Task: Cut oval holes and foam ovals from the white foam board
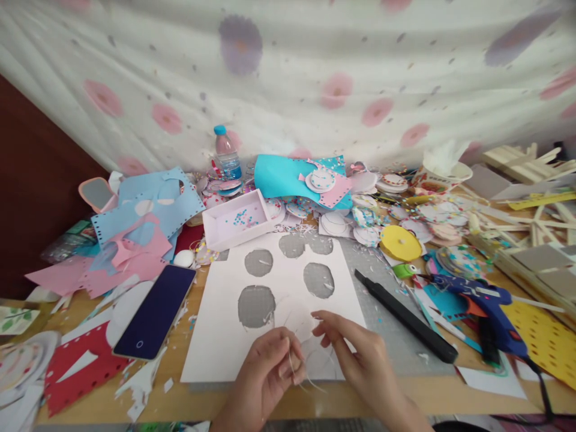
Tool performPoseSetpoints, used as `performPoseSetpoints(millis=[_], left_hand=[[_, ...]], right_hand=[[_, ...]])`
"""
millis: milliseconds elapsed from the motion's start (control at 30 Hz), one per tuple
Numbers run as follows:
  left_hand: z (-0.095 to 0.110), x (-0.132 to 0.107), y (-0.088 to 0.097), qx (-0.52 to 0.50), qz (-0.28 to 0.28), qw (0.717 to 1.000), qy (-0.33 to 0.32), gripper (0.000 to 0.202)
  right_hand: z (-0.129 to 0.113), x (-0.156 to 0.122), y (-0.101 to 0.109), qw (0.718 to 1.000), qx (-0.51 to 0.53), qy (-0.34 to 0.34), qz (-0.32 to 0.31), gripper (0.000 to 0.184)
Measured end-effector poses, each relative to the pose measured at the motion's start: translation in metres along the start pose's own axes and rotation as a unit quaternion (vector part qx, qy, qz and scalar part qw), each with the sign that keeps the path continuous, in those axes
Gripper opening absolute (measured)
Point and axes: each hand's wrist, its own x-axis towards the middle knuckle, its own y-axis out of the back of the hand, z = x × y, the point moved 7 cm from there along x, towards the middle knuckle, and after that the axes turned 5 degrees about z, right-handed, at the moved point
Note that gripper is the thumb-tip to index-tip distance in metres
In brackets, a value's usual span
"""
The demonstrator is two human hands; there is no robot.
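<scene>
Over a white paper sheet (211, 324) with several round holes cut in it, both my hands are close together. My left hand (270, 366) has its fingers curled inward, palm partly up, around a thin curled white paper strip (310, 378). Opposite it, my right hand (360, 354) bends its fingers toward the left one, thumb side up, in a loose pinch. A pale round paper piece (297, 315) shows between the fingertips, blurred against the sheet. What exactly the right fingertips grip cannot be made out. Beneath the sheet lies a grey cutting mat (391, 342).
A black utility knife (407, 318) lies to the right, beyond it a blue glue gun (481, 306). On the left are a phone (155, 312) and coloured paper scraps (139, 240). Behind stand a white box (216, 231), a water bottle (227, 156) and piled paper discs (335, 225).
</scene>
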Motion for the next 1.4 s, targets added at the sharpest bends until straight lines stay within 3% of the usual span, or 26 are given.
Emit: performPoseSetpoints(millis=[333, 467, 700, 800, 867, 933, 967, 1000, 1067, 1133, 1167, 1200, 1267, 1400], left_hand=[[-0.010, 0.001, 0.002, -0.044, 0.000, 0.999, 0.027, 0.015], [-0.015, 0.001, -0.002, -0.074, -0.020, 0.996, 0.043, 0.015], [-0.017, 0.002, 0.000, -0.070, -0.008, 0.996, 0.049, 0.016], [-0.011, 0.005, 0.005, -0.001, 0.020, 0.999, 0.034, 0.021], [0.005, 0.006, 0.016, 0.134, 0.058, 0.989, 0.000, 0.026], [0.037, 0.004, 0.034, 0.329, 0.122, 0.934, -0.066, 0.034], [0.062, 0.000, 0.046, 0.423, 0.175, 0.881, -0.123, 0.036], [0.090, -0.006, 0.055, 0.509, 0.223, 0.809, -0.192, 0.040], [0.143, -0.025, 0.068, 0.662, 0.310, 0.611, -0.305, 0.043], [0.178, -0.037, 0.082, 0.760, 0.349, 0.439, -0.327, 0.049], [0.190, -0.041, 0.090, 0.795, 0.364, 0.369, -0.317, 0.054], [0.199, -0.044, 0.099, 0.820, 0.376, 0.316, -0.294, 0.059], [0.209, -0.046, 0.113, 0.850, 0.389, 0.255, -0.249, 0.065], [0.206, -0.039, 0.123, 0.873, 0.382, 0.225, -0.205, 0.069]], right_hand=[[0.004, -0.001, -0.005, 0.997, 0.037, -0.071, 0.009, 0.022], [0.002, -0.001, -0.005, 0.997, 0.043, -0.067, 0.018, 0.022], [0.004, -0.002, -0.007, 0.997, 0.043, -0.068, 0.022, 0.024], [0.008, 0.001, -0.007, 0.995, 0.055, -0.078, 0.022, 0.021], [0.014, 0.003, -0.004, 0.995, 0.056, -0.081, 0.025, 0.020], [0.025, 0.004, 0.000, 0.994, 0.049, -0.095, 0.027, 0.019], [0.032, 0.004, 0.002, 0.993, 0.048, -0.106, 0.031, 0.018], [0.039, 0.004, 0.004, 0.991, 0.050, -0.118, 0.036, 0.018], [0.051, 0.002, 0.006, 0.988, 0.063, -0.137, 0.038, 0.019], [0.059, 0.000, 0.004, 0.986, 0.074, -0.148, 0.032, 0.020], [0.061, -0.001, 0.003, 0.986, 0.076, -0.149, 0.026, 0.021], [0.062, -0.001, 0.002, 0.986, 0.077, -0.149, 0.022, 0.021], [0.062, -0.001, 0.001, 0.986, 0.073, -0.146, 0.018, 0.021], [0.060, -0.001, 0.000, 0.987, 0.071, -0.143, 0.018, 0.021]])
